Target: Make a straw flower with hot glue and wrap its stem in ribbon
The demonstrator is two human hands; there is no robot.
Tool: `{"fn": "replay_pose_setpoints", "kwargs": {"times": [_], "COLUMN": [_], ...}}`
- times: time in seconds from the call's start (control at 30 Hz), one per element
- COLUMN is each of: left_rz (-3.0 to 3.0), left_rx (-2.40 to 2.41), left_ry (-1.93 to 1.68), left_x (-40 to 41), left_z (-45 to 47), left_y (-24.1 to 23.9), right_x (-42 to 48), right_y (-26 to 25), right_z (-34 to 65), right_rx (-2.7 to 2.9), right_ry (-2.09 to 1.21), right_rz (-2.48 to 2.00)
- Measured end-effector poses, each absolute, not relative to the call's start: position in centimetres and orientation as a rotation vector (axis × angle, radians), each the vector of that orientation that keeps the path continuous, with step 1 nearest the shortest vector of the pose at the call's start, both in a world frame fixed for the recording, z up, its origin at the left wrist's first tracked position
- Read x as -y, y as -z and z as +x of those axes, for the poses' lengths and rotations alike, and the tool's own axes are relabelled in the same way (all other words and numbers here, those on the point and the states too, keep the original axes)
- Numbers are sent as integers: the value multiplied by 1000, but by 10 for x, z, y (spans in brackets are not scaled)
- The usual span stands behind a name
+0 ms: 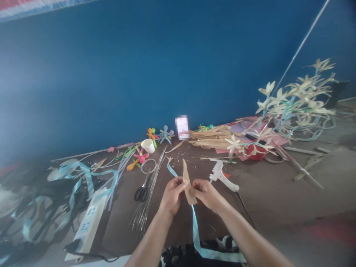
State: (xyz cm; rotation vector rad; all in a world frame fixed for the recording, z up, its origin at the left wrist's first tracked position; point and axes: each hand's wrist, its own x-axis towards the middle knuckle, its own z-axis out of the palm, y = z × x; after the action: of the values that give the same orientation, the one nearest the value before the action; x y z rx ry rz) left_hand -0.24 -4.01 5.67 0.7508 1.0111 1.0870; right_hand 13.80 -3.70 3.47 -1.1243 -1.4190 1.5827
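A flat strip of dried husk (pixel 186 172), tan and pointed at its far end, is held upright between both hands. My left hand (pixel 172 194) pinches its left edge, thumb on the face of the strip. From the other side my right hand (pixel 206 193) grips the lower part, fingers closed. A light blue ribbon (pixel 195 226) hangs from below the strip and trails over the lap; whether either hand also holds it is hidden. Just beyond the left fingers lies a small piece of blue-wrapped stem (pixel 171 169). To the right rests a white glue gun (pixel 222 175).
Scissors (pixel 142 191) and thin wires (pixel 151 189) lie to the left, near a power strip (pixel 90 224) and loose blue ribbon (pixel 89 178). A paper cup (pixel 148 145) stands behind. Dried husks (pixel 213 137) are piled at the back, with husk flowers (pixel 294 100) at right against the blue wall.
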Motion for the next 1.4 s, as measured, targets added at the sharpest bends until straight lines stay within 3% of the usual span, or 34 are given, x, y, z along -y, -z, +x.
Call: {"fn": "replay_pose_setpoints", "kwargs": {"times": [0.23, 0.5, 0.7, 0.93, 1.13, 1.27, 1.4], "left_rz": [688, 831, 1013, 1217, 951, 900, 1100], "left_rx": [-1145, -1156, -1217, -1326, -1258, -1198, -1326], "left_ry": [-1247, -1066, -1082, -1099, -1177, -1149, -1225], "left_x": [26, 31, 36, 43, 48, 51, 48], "left_z": [-12, -7, 0, 4, 9, 9, -1], "left_y": [-58, -59, -60, -65, -60, -58, -55], "right_x": [42, 41, 35, 34, 46, 46, 46], "right_y": [-32, -30, -45, -48, -55, -54, -43], "right_z": [148, 152, 152, 146, 143, 142, 141], "right_rx": [1357, 1367, 1505, 1543, 1570, 1548, 1461], "right_ry": [-1668, -1709, -1382, -1274, -1106, -1189, -1511], "right_rz": [-1118, -1123, -1140, -1231, -1297, -1253, -1216]}}
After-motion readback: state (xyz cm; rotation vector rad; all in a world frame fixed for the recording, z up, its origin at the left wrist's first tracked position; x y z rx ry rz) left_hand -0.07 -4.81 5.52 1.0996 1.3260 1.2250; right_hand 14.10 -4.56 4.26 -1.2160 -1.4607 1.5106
